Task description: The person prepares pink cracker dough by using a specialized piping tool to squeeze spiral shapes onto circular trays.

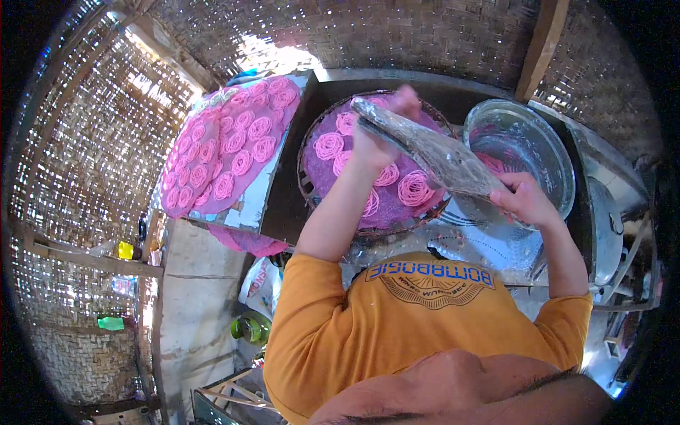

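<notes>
My right hand (523,199) grips the near right end of a long, worn wooden two-handled press (446,146), held tilted over the work. My left hand (377,141) is at its far left end, wrapped around it, with blurred fingers partly hidden behind the wood. Beneath lies a round woven tray (300,180) lined with purple mesh cloth (324,178). Coiled nests of pink strands sit on it, among them a larger nest (416,188) just under the press. The press's underside is hidden from me.
Right of the tray stands a large, smeared clear basin (552,154) with pink dough (490,162) inside. At left, a pale board (247,212) bears pink mesh sheets covered in several nests (241,162). Woven bamboo walls (398,37) and a wooden post (542,48) enclose the space.
</notes>
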The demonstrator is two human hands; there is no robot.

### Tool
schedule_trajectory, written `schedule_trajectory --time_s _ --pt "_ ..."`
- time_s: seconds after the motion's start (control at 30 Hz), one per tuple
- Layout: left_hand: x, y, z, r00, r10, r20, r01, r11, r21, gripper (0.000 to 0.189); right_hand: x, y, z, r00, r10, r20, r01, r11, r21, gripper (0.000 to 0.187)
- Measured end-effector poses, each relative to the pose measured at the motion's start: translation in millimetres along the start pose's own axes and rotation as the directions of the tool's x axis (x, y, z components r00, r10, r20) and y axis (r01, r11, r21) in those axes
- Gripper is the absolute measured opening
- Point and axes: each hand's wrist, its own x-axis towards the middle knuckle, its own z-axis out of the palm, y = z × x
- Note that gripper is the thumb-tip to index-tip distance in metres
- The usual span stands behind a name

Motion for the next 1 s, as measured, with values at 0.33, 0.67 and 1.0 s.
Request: schedule_trajectory --time_s 0.33,0.67,1.0 --pt "-12.6 -46.2 -8.1 0.936 -0.241 -0.258 0.351 0.566 0.746 0.042 4.8 11.8 4.4 0.995 -0.055 -0.085 0.054 0.998 -0.015 0.025" --pt "-37.7 -39.0 -31.2 0.996 -0.045 -0.073 0.024 -0.666 0.745 0.056 15.0 34.8 -4.3 0.965 -0.098 -0.243 0.123 0.988 0.092 0.033" --pt "14.4 -19.3 41.8 0.738 0.162 0.655 -0.386 -0.696 0.606 0.041 23.9 -3.7 20.6 0.962 -0.210 -0.173 0.253 0.925 0.282 0.038"
